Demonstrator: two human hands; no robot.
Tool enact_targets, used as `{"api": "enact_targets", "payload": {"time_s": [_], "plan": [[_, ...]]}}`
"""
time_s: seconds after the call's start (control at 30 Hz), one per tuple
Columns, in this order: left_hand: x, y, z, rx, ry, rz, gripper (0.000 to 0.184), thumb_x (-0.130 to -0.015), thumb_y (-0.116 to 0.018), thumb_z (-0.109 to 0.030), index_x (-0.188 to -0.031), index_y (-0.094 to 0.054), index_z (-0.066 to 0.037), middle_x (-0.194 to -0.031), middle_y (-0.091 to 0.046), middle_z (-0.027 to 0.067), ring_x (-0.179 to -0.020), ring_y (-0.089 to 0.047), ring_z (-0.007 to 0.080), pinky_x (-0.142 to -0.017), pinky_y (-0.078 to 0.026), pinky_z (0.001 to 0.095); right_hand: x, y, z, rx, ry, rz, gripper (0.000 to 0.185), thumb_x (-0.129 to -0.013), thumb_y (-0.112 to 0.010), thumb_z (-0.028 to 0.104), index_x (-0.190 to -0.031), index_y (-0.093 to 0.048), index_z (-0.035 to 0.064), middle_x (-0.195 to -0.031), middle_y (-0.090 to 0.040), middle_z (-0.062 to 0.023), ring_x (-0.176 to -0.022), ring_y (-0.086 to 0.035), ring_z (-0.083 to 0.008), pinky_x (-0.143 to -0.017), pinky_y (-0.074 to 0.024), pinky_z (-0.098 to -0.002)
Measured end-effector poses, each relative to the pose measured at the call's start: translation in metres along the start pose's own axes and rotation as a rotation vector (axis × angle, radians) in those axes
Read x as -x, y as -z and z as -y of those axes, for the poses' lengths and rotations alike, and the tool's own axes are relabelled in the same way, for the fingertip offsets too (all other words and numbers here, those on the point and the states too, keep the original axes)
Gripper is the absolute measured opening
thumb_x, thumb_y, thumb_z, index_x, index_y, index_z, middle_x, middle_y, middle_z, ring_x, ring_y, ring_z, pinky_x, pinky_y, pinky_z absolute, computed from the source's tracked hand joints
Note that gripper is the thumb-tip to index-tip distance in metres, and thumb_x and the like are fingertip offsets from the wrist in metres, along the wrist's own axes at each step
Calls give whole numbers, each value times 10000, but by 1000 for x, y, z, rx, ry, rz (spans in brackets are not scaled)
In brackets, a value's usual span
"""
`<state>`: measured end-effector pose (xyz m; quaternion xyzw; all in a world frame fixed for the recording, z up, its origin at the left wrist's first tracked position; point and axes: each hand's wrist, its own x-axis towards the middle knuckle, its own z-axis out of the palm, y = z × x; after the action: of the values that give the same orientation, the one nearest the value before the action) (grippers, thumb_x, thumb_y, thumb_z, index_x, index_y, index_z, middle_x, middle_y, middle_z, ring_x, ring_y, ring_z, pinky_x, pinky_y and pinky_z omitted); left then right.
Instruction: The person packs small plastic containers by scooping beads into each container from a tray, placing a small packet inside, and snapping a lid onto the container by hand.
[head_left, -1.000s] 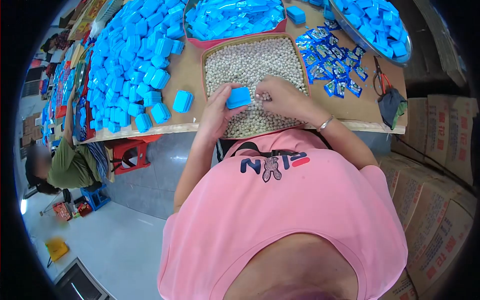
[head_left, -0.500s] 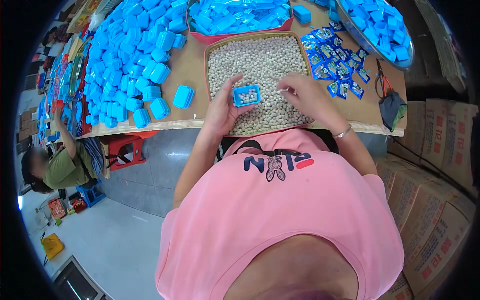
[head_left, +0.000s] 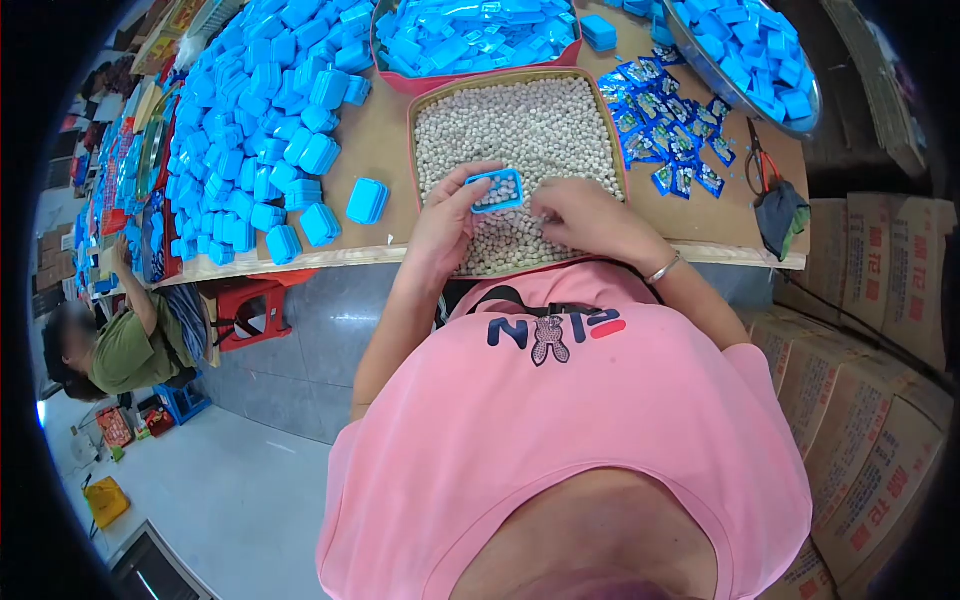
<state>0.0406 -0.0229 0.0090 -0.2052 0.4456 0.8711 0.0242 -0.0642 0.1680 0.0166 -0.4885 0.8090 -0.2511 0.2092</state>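
My left hand (head_left: pixel 447 220) grips a small blue box (head_left: pixel 499 210), its thumb reaching over the rim. Several pale round pellets lie inside the box. Just to the right, my right hand (head_left: pixel 592 218) hovers low over the pellets with its fingers curled together; what they pinch, if anything, is hidden. Both hands are above a shallow tray (head_left: pixel 412 130) filled with whitish-green pellets (head_left: pixel 515 120).
Blue boxes (head_left: pixel 250 150) are heaped on the left, with a lone blue box (head_left: pixel 368 201) nearer. Behind the tray is a red-rimmed tub (head_left: pixel 400 83). Blue packets (head_left: pixel 668 135), scissors (head_left: pixel 764 165) and a metal bowl (head_left: pixel 816 108) lie right. A person (head_left: pixel 140 345) sits far left.
My right hand has moved left and down, closer to the box, and its fingers have curled. My left thumb now reaches over the box's edge.
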Motion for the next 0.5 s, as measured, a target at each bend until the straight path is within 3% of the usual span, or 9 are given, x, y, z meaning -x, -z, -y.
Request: {"api": "enact_targets", "payload": {"time_s": [0.1, 0.27, 0.4, 0.5], "plan": [[0, -3, -3, 23, -21, -3, 281, -924, -529, -69, -1192, -564, 10, -1030, -649, 127, -873, -649, 166, -721, -575, 251, -1, 13, 1, -164, -31, 15, 118, -743, -632, 26, -859, -641, 47, -815, -615, -65, -641, -566, -228, -610, -453, -339], [-4, -12, 1, 42, 65, 83, 272, -933, -528, -83, -1184, -566, 17, -1026, -649, 129, -862, -651, 157, -694, -575, 248, -4, 33, 22, -410, -3, -192, 124, -733, -637, 18, -854, -646, 46, -799, -595, -72, -612, -546, -223, -596, -447, -339], [-6, -9, 3, 198, 141, 118, 261, -939, -529, -92, -1176, -568, 11, -1010, -648, 122, -864, -653, 168, -681, -578, 253, -12, 29, 14, -154, 78, -379, 92, -740, -626, 31, -831, -634, 48, -805, -600, -79, -640, -558, -250, -602, -452, -349], [-5, -6, 1, 172, 119, 100, 270, -938, -525, -90, -1186, -569, 10, -1021, -652, 121, -856, -659, 168, -666, -579, 239, -11, 3, -4, 46, 78, -289, 66, -746, -620, 41, -812, -624, 46, -802, -600, -81, -661, -563, -266, -605, -455, -359]]}}
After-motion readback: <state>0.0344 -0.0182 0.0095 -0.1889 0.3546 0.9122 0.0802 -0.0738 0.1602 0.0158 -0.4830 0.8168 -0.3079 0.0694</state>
